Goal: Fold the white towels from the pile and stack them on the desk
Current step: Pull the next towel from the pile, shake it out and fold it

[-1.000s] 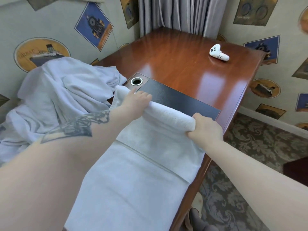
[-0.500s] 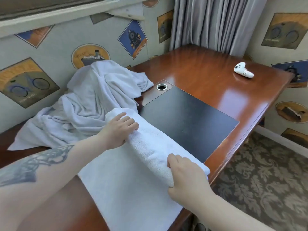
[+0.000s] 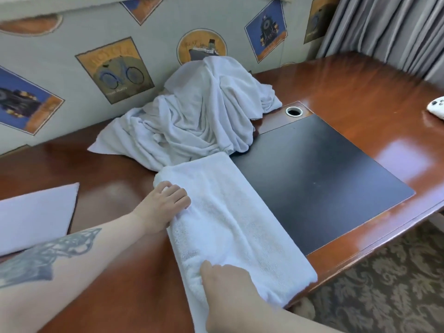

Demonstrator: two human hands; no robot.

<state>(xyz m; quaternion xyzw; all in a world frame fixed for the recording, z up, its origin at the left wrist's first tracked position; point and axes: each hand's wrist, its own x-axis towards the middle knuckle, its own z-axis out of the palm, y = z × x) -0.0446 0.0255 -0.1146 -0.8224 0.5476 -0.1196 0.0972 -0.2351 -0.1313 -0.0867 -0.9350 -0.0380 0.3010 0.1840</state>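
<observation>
While both hands rest on the folded towel (image 3: pixel 230 222), it lies on the desk (image 3: pixel 360 87) at the near edge, half on the wood and half on the black desk pad (image 3: pixel 319 179), with its near right corner reaching the desk edge. Left hand (image 3: pixel 163 207): fingers curled over the towel's far left edge, pinching the fold. Right hand (image 3: pixel 230 296): lies on the near end of the towel, thumb laid along the cloth; fingers mostly hidden at the frame bottom, so I cannot tell whether they grip or only press. Pile (image 3: pixel 197 116) of unfolded white towels sits heaped against the far wall, its lower edge touching the folded towel's far end. Flat white cloth (image 3: pixel 36 217) lies on the desk at the near left, apart from the towel. White controller (image 3: pixel 436 110) sits far right, well apart. Risks, as judgement: towel's near corner sits at the desk edge, so a pull toward the body could drag it off onto the carpet (image 3: pixel 384 284). Thick layers could spring open if the left pinch lets go before the fold is pressed. Lifting the far end may snag the pile and drag loose cloth along.
</observation>
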